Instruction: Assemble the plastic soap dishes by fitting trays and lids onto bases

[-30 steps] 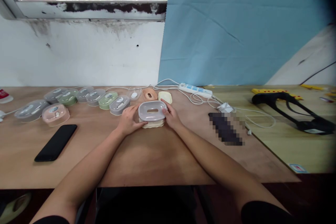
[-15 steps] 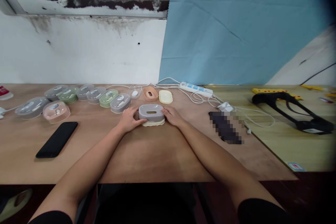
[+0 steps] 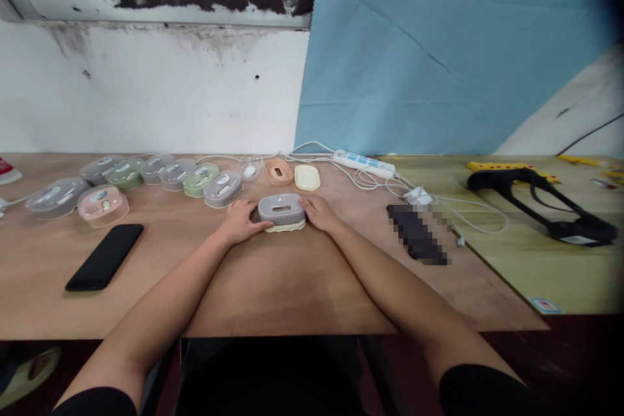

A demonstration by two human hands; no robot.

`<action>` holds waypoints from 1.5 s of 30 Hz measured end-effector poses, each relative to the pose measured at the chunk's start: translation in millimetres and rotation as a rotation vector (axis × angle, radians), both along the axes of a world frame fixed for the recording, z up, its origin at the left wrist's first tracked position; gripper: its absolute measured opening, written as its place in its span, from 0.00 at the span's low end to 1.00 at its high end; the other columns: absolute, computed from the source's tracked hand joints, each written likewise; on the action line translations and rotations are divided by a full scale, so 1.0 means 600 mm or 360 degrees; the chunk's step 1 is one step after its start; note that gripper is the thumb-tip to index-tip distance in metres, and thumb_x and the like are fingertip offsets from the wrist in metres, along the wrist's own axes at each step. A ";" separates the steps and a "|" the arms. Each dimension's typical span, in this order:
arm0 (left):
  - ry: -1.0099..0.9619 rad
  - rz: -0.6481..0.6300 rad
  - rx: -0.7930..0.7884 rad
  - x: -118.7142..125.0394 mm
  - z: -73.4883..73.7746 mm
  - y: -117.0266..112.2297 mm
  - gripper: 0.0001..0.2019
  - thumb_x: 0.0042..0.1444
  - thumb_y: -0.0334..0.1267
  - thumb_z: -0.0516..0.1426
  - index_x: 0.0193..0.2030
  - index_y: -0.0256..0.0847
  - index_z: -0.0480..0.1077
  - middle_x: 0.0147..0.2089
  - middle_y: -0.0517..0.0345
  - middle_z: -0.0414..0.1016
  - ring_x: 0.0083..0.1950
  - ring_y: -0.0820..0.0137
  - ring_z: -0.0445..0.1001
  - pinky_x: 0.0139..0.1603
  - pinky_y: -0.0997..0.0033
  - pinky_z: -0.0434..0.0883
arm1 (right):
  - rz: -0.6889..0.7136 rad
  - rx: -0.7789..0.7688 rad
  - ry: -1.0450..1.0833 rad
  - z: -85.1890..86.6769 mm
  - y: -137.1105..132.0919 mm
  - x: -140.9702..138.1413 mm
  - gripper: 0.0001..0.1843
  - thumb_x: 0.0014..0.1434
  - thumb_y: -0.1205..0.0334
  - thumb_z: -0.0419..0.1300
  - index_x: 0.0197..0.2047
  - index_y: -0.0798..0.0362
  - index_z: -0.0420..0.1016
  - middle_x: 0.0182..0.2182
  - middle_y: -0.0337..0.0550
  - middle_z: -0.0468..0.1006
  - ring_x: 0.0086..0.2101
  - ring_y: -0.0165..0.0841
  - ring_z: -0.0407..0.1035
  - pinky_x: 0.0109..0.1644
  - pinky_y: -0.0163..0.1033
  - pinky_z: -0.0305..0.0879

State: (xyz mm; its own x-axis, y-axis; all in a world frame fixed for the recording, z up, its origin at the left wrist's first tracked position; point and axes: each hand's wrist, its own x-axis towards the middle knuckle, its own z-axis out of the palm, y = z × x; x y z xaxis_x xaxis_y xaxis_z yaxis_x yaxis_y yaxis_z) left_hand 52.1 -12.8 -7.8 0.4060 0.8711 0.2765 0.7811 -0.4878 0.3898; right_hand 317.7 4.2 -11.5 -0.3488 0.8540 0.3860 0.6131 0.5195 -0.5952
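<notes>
A small oval box with a grey slotted lid [image 3: 281, 208] over a cream base sits flat on the wooden table [image 3: 273, 286]. My left hand [image 3: 240, 221] rests against its left side, fingers curled round the edge. My right hand [image 3: 318, 212] grips its right end in the same way. Just behind the box lie an orange slotted lid [image 3: 279, 173], a cream oval piece [image 3: 307, 177] and a clear lid [image 3: 249, 172].
A row of closed oval boxes [image 3: 185, 177] in grey, green and pink runs along the back left. A black phone [image 3: 104, 264] lies front left. A white power strip [image 3: 363, 163] with cables, a blurred dark object [image 3: 419, 234] and a black-and-yellow tool [image 3: 536, 198] lie to the right.
The grey-lidded box was tilted up between both hands a second ago; now it is pressed down flat on the table. Both hands stay on its ends.
</notes>
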 end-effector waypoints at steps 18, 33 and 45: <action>0.0062 -0.0003 -0.0018 -0.004 -0.010 0.006 0.39 0.42 0.67 0.59 0.56 0.44 0.70 0.56 0.47 0.71 0.59 0.48 0.65 0.60 0.46 0.58 | 0.0179 0.0035 -0.0215 -0.001 0.004 0.007 0.21 0.65 0.49 0.51 0.48 0.52 0.77 0.49 0.48 0.78 0.49 0.41 0.72 0.56 0.46 0.64; 0.0135 0.0004 -0.0062 -0.004 -0.008 0.005 0.42 0.44 0.68 0.58 0.62 0.44 0.65 0.59 0.46 0.67 0.60 0.48 0.62 0.61 0.49 0.58 | 0.0064 -0.0008 -0.0239 -0.014 0.007 0.007 0.26 0.66 0.50 0.50 0.62 0.53 0.66 0.58 0.51 0.70 0.57 0.43 0.66 0.61 0.51 0.61; 0.0247 0.0132 0.0474 -0.010 0.061 0.069 0.25 0.57 0.53 0.56 0.58 0.43 0.68 0.62 0.44 0.64 0.65 0.50 0.56 0.67 0.47 0.44 | 0.0038 -0.0004 -0.0266 -0.014 0.008 0.007 0.26 0.66 0.50 0.49 0.62 0.51 0.66 0.57 0.49 0.72 0.55 0.44 0.68 0.59 0.51 0.63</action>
State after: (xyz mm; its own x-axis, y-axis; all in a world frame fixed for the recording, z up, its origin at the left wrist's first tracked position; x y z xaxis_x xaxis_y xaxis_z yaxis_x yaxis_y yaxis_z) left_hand 45.8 28.6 29.0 0.3946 0.7932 0.4638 0.8616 -0.4948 0.1132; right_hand 321.8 9.2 -19.8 -0.4284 0.8455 0.3188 0.6912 0.5339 -0.4870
